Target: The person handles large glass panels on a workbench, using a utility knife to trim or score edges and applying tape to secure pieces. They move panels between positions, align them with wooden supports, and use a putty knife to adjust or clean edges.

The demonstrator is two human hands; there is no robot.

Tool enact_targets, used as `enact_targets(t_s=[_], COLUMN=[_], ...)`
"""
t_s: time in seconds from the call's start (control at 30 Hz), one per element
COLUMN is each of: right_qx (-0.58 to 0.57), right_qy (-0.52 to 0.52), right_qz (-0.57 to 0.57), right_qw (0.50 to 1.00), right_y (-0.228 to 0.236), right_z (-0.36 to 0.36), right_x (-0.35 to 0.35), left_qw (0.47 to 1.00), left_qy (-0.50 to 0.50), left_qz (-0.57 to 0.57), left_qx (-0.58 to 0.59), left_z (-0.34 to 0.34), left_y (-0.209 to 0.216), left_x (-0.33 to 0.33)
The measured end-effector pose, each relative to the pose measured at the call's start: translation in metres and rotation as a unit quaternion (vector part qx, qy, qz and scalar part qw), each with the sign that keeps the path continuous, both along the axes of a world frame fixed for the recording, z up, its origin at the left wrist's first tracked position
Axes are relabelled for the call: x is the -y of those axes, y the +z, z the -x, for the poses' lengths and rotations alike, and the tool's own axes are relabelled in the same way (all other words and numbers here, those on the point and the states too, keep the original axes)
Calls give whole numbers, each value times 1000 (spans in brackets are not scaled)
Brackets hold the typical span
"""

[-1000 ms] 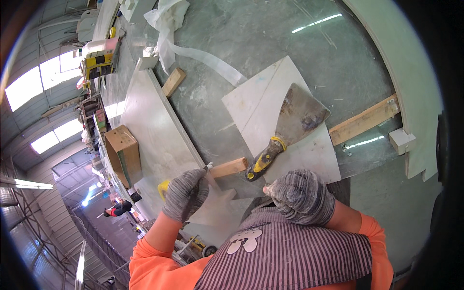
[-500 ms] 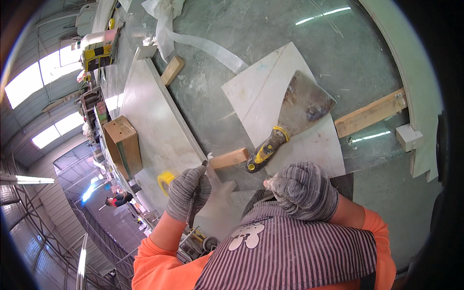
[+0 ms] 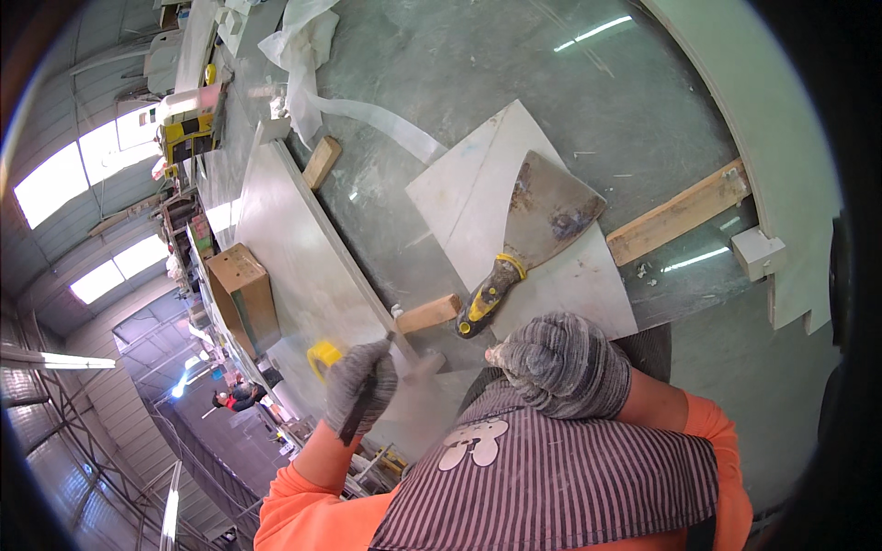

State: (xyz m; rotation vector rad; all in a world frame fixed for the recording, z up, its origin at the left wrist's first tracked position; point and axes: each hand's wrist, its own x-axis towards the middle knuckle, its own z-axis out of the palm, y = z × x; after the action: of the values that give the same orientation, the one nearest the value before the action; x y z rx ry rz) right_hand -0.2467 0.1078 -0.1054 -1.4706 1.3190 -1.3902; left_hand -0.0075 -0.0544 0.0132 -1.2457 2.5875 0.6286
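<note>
Has the left hand (image 3: 365, 378) in a grey striped knit glove, curled tight around, it seems, a thin, dark tool (image 3: 353, 420), near a yellow round thing (image 3: 322, 356), maybe a tape roll. Has the right hand (image 3: 568, 365) in a like glove, bunched into a near fist; cannot tell about anything tucked inside. Shows the wide, stained metal scraper (image 3: 551, 213), with a black and yellow handle, loose on the flat white board (image 3: 467, 188), over the shiny grey-green surface (image 3: 390, 78), with neither hand touching it. Shows a short, light brown wooden block (image 3: 428, 314) just beside the handle. Looks partway along, as a guess, with nothing plainly finished. Cannot tell the amount done or left.
</note>
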Motion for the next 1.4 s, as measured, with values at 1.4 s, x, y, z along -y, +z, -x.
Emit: enact_targets(t_s=[1.4], right_qx=[33], right_qy=[73], right_qz=[13], right_qw=[997], right_y=[8], right_z=[-9], right_x=[-14], left_qw=[999], left_qy=[-3], left_qz=[-34], left_qx=[-12], left_z=[-19], left_y=[-11], left_x=[-1])
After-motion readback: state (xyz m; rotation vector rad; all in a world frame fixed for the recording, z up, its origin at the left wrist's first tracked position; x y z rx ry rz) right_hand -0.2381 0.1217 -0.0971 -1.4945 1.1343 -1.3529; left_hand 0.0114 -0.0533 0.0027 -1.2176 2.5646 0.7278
